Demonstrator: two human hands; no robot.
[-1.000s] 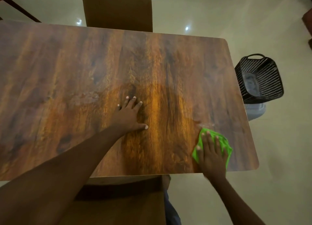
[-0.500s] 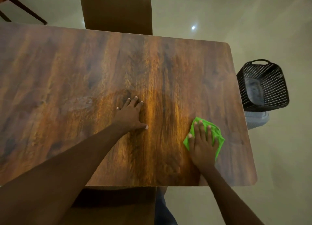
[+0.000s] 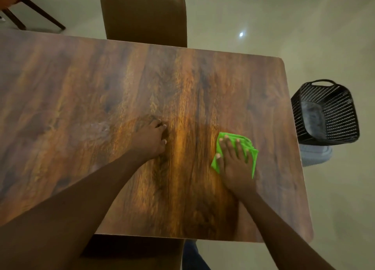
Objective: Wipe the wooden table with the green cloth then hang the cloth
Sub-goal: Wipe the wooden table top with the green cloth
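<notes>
The wooden table (image 3: 101, 91) fills most of the view, dark brown with strong grain. A folded green cloth (image 3: 250, 146) lies on its right part, well in from the right edge. My right hand (image 3: 235, 164) lies flat on top of the cloth with fingers spread, pressing it onto the wood. My left hand (image 3: 151, 140) rests on the table's middle, fingers curled under, holding nothing. A pale smeared patch (image 3: 95, 127) shows on the wood left of that hand.
A brown chair back (image 3: 144, 14) stands at the table's far side. Another chair seat (image 3: 132, 253) sits under the near edge. A black slatted basket (image 3: 326, 113) stands on the floor right of the table, over something grey. Dark chair legs (image 3: 30, 12) at top left.
My right hand has slid the green cloth away from the near right corner, up and leftward across the wood. My left hand's fingers have curled in from flat.
</notes>
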